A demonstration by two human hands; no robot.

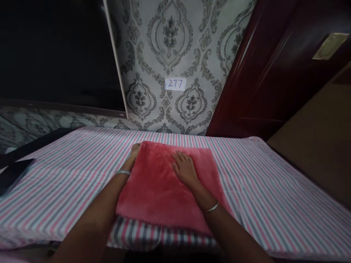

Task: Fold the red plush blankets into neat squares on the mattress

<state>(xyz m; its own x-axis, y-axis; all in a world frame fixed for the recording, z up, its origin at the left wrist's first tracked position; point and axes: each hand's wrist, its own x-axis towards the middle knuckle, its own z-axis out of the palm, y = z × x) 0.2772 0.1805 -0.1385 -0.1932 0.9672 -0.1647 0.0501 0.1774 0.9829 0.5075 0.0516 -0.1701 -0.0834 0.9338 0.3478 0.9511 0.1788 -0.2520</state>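
Observation:
A red plush cloth, roughly square, lies spread on a striped sheet in the middle of the head view. My left hand is at the cloth's far left corner, its fingers curled in at the edge and partly hidden there. On the upper right part of the cloth, my right hand rests palm down with its fingers stretched out. Each wrist wears a silver bangle.
The pink, white and grey striped sheet covers the table. Behind it are a patterned wall with a "277" paper label, a dark screen and a dark red door. A brown panel borders the right.

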